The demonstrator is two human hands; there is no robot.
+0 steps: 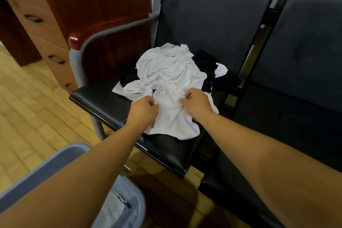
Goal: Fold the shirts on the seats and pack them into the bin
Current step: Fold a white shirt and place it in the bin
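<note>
- Head view. Step in hand, as a judgement: the very start of a fold, taking up the white shirt (166,72) in order to spread it flat.
- Place of the shirt: crumpled on the black seat (100,98), on top of a dark garment (209,57), with the near part reaching almost to the front edge of the cushion.
- Left hand (143,106): fingers curled, pinching a bunch of the white cloth at the near left part.
- Right hand (197,102): fingers curled as well, pinching the cloth at the near right part, with a smoother stretch of fabric between the two grips.
- Long axis of the shirt: from the front edge of the seat toward the backrest. Collar end or hem end toward the person: cannot tell, too many wrinkles.
- Next move, probably: lifting and shaking out, or pulling the two grips apart, to find the shoulders, with care not to drag the dark garment along.
- Bin (61,151): at lower left on the floor, near the seat, partly hidden under the left forearm; something pale inside, not clear what.
</note>
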